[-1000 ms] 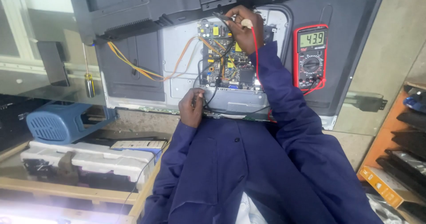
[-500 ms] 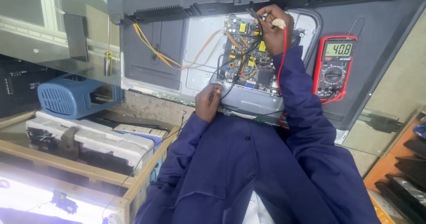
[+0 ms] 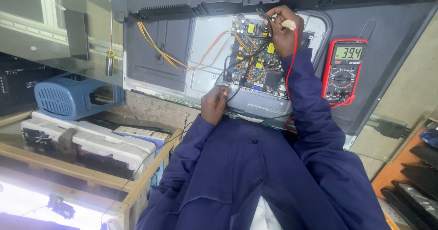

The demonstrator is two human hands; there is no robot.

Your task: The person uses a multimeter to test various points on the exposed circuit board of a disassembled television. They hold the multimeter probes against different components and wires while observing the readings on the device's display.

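**A:** What's going on w/ the hands here?

**B:** Right hand (image 3: 284,29) is closed in a pinch on a red-wired probe (image 3: 289,25), tip down at the top of the circuit board (image 3: 256,56). Left hand (image 3: 214,103) is curled shut round the black probe (image 3: 219,98) at the board's lower left edge. The board sits in the opened back of a flat TV (image 3: 173,61) lying in front of the person.

**A:** Fragile?

**B:** I'd guess so — the board looks stiff but thin, packed w/ small parts, so hold it by the edges only. Probes look light and rigid; grip the insulated shaft, not the tip. Leads are soft and floppy, prob. snag easy.

**A:** Counts?

**B:** 1 board, 2 probes, 1 red multimeter (image 3: 343,70) resting on the TV back just right of the sleeve, 1 orange wire bundle (image 3: 159,52) — plus 1 screwdriver (image 3: 109,61) and 1 blue ribbed box (image 3: 68,95) off to the left.
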